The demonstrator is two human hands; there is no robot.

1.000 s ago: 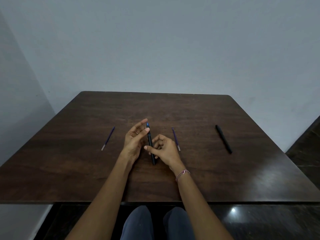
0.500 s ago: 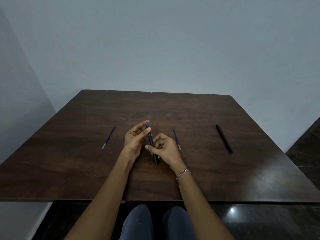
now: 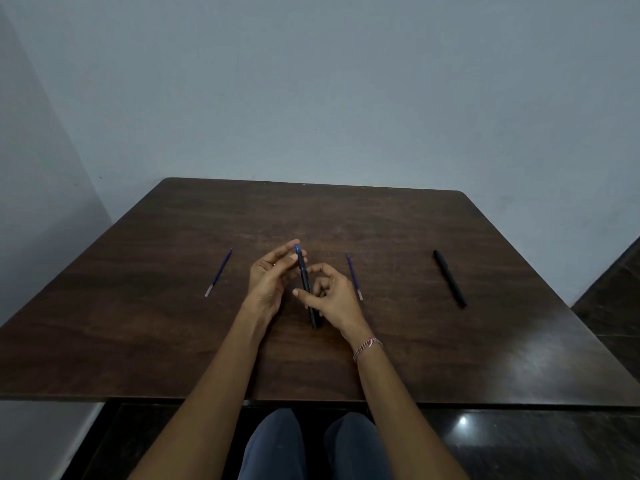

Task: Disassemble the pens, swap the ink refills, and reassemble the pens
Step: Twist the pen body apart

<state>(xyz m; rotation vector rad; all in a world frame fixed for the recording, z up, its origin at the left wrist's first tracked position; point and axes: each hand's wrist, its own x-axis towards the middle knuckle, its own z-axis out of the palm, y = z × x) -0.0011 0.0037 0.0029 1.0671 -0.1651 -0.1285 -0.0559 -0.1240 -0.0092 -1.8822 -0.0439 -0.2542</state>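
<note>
A dark pen with a blue tip (image 3: 304,278) is held over the middle of the brown table (image 3: 415,341), tip pointing away from me. My left hand (image 3: 270,282) pinches its blue far end between thumb and fingers. My right hand (image 3: 330,299) grips the barrel lower down, thumb across it. One purple ink refill (image 3: 219,273) lies on the table to the left of my hands. A second purple refill (image 3: 354,276) lies just right of my right hand. A second black pen (image 3: 449,278) lies further right.
The table stands in a corner between pale walls; its near edge is just above my knees. A dark glossy floor (image 3: 519,441) shows below and to the right.
Both hands and the held pen have stayed almost in place; my left fingers shifted slightly at the blue tip. The refills and the black pen have not moved.
</note>
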